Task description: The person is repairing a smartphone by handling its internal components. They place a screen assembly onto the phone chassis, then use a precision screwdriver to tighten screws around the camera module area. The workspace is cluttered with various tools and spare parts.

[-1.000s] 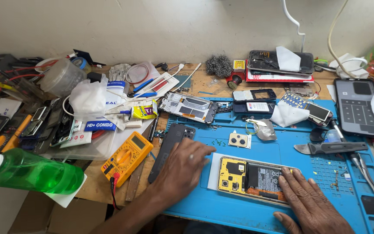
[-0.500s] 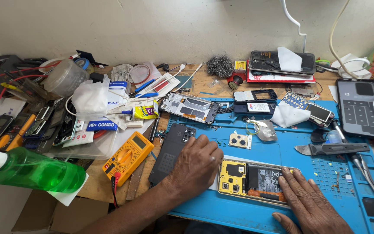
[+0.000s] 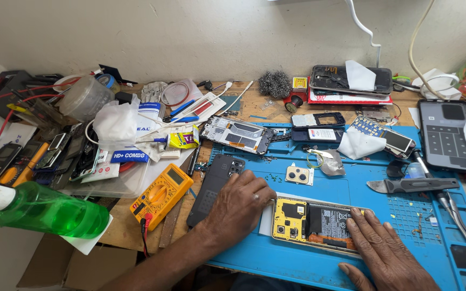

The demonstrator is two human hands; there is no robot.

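opened smartphone with yellow inner frame and black battery point(image 3: 315, 223) lies flat on the blue silicone repair mat point(image 3: 351, 188), between both hands.
judged light, stiff and fragile with exposed boards; best gripped by its long edges. left hand point(image 3: 238, 207), fingers point(image 3: 257, 186) loosely curled and holding nothing, rests on the black plastic back cover point(image 3: 214, 186), its fingertips beside the phone's left end. right hand point(image 3: 381, 250) lies flat, fingers point(image 3: 360, 226) spread, pressing the phone's right end.
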